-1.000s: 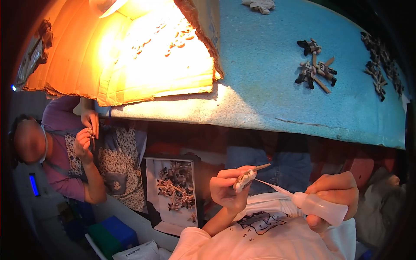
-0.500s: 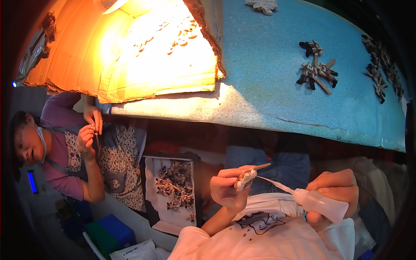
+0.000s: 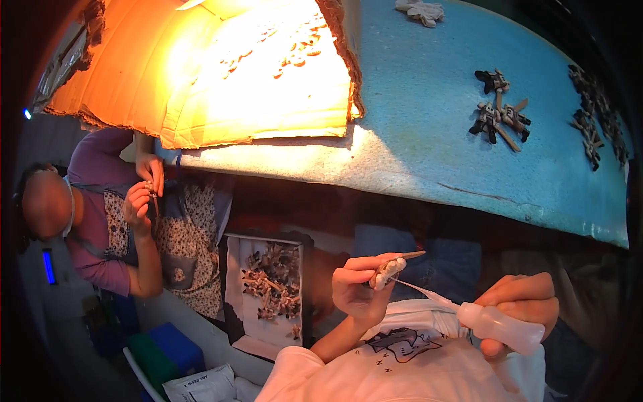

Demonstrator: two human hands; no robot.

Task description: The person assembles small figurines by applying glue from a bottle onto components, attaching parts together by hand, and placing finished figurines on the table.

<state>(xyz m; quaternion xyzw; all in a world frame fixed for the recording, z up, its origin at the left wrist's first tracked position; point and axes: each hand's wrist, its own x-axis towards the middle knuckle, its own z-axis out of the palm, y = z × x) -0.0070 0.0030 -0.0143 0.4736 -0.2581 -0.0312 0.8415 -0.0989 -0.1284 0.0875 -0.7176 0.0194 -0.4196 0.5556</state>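
My left hand (image 3: 360, 289) pinches a small pale figurine (image 3: 387, 273) with a flat wooden stick (image 3: 413, 254) jutting from it to the right. Closed around a translucent white squeeze bottle (image 3: 504, 328) is my right hand (image 3: 532, 300). The bottle is tilted, and its long thin nozzle (image 3: 429, 293) points left to the underside of the figurine. Whether the tip touches or stops just short, I cannot tell. Both hands are held in front of my white shirt, below the table edge.
A blue-topped table (image 3: 415, 120) bears several dark-and-white figures (image 3: 499, 117) and a white glove (image 3: 420, 11). A brightly lit cardboard box (image 3: 127, 80) shelters small parts. Left of me, an open carton (image 3: 268, 344) holds many figures; beyond it a co-worker's hands (image 3: 147, 191) handle a small piece.
The whole view has shifted slightly, so most things appear a little farther right. Both hands keep their holds, and the nozzle stays at the figurine.
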